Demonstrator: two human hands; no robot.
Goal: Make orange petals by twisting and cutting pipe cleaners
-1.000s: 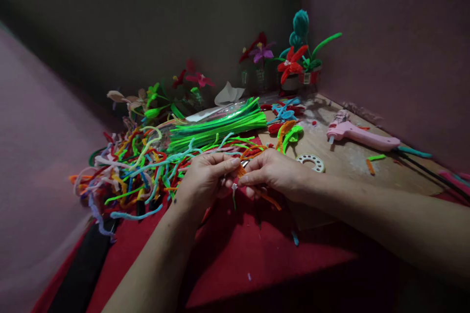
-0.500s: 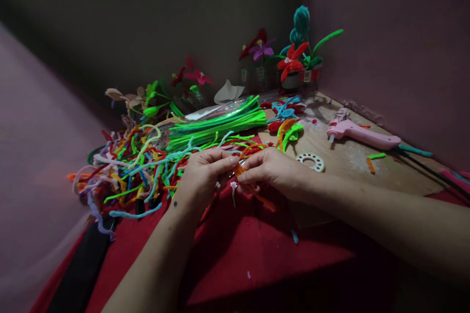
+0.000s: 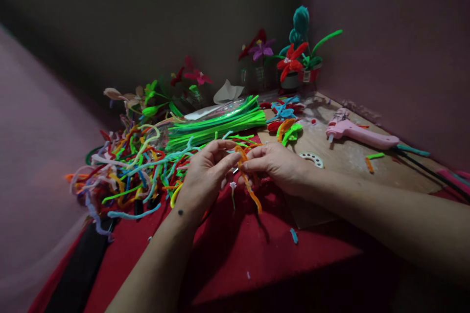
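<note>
An orange pipe cleaner [image 3: 252, 195] is pinched between my two hands, bent at the top, with one end hanging down over the red cloth. My left hand [image 3: 211, 168] closes thumb and fingers on its upper left side. My right hand [image 3: 277, 166] grips it from the right, fingers pressed together. A bit of something shiny shows between the hands, too small to name. Just below my fingers lies a small white-tipped green stem [image 3: 233, 194]. Behind my hands sits a bundle of green pipe cleaners [image 3: 216, 127] in clear plastic.
A tangle of coloured pipe cleaners [image 3: 128, 171] spreads at left. On the brown board [image 3: 345, 171] at right are a pink glue gun [image 3: 362, 133], a white ring with holes [image 3: 312, 159] and orange and green petals [image 3: 288, 132]. Pipe-cleaner flowers [image 3: 292, 61] stand at the back.
The orange pipe cleaner has turned, so its bent top stands higher and its loose end hangs more steeply. Both hands have shifted slightly, and my left fingers have lifted a little.
</note>
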